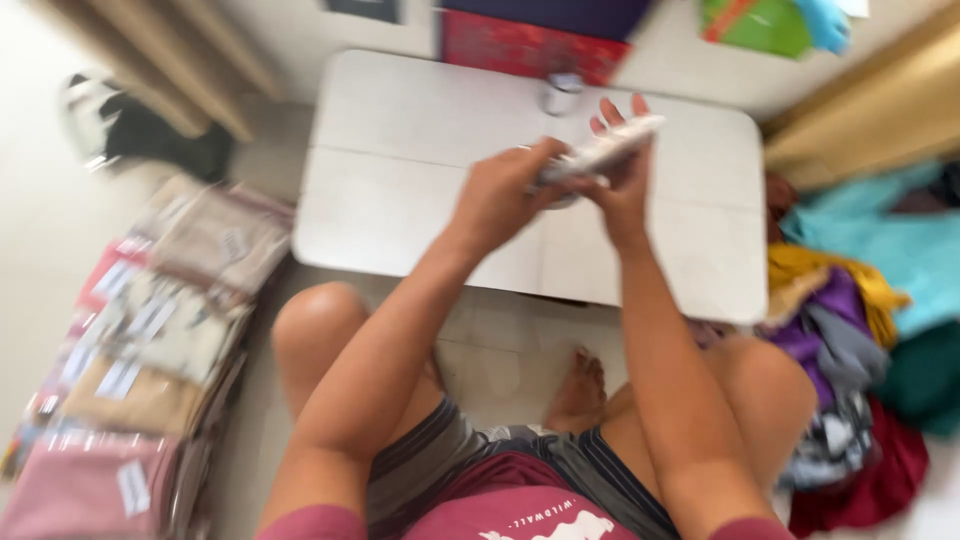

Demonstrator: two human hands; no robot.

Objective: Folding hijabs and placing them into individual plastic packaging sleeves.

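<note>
Both of my hands meet over a low white table (400,150). My left hand (500,195) is closed around one end of a small white object (600,152), blurred by motion. My right hand (622,165) holds the same object from the other side, fingers raised behind it. I cannot tell what the object is. My bare knees and one foot show under the table's near edge.
Packaged folded cloths (150,330) lie in stacks on the floor at the left. A heap of loose coloured fabric (860,320) lies at the right. A small grey cup-like thing (562,95) stands at the table's far edge, near red and dark packages (520,40).
</note>
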